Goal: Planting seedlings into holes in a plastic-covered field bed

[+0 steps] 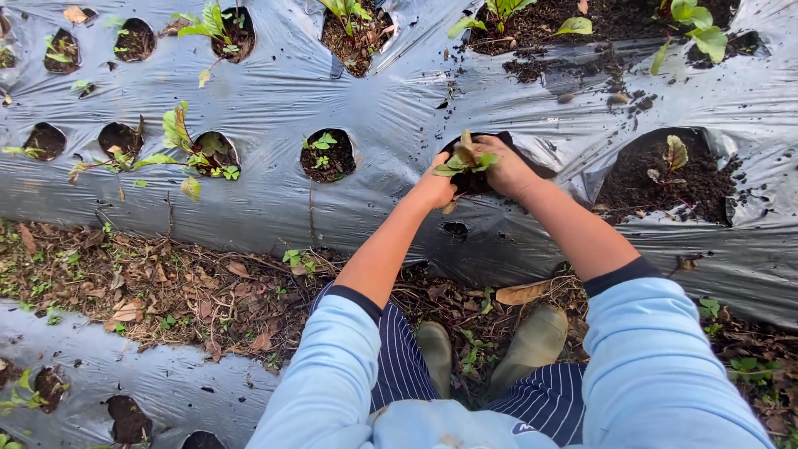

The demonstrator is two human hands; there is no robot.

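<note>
Seen from the head camera, both arms stretch forward and slightly inward, light blue sleeves pushed up past the forearms, meeting over one hole (486,170) in the silver plastic mulch (391,108). Left hand (435,187) is curled at the near-left rim of that hole, fingers bent around the base of a small seedling (465,158), its knuckles towards the camera. Right hand (507,170) closes in from the other side, fingers folded against the same plant, so the two hands cup it between them; its green and reddish leaves stick up just above the fingertips, right over the dark soil of the hole. Around them, the mulch sheet covers a raised bed with rows of round holes, several holding young plants (195,145), one to the right with a reddish-leaved seedling (672,158). Below the bed runs a path of dry leaves (166,291), where two olive rubber boots (532,341) stand, under a striped apron (399,357).
</note>
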